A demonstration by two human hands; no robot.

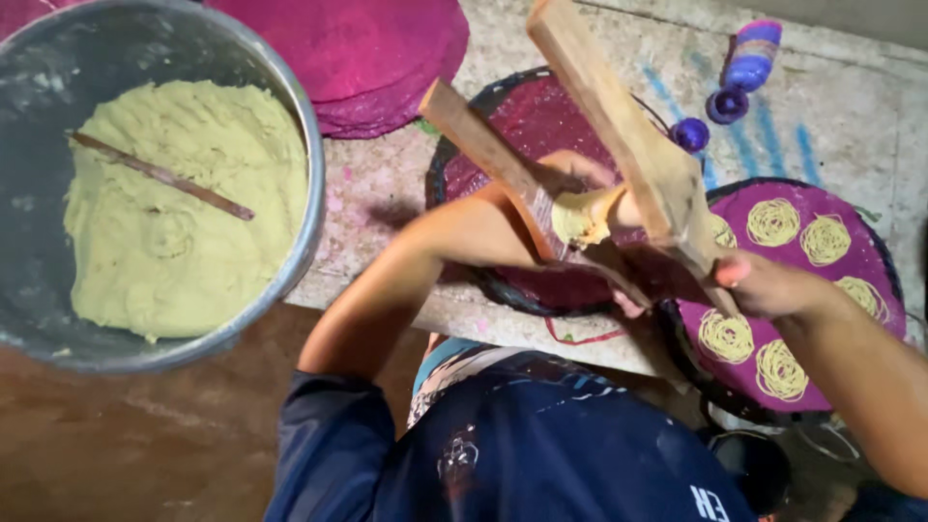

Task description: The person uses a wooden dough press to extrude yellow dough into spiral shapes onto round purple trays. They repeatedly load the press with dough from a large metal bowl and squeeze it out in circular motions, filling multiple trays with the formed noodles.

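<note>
Left hand (pixel 580 179) cups the dough lump (pixel 580 220) inside the wooden press (pixel 619 164) — right hand (pixel 764 285) fingers clenched on its handle

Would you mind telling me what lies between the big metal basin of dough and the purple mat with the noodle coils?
In the head view, a second round purple mat lies between the basin and the coil mat, with the wooden press above it.

Blue bottle (pixel 753 56) — two blue caps (pixel 726 104) nearby.
</note>
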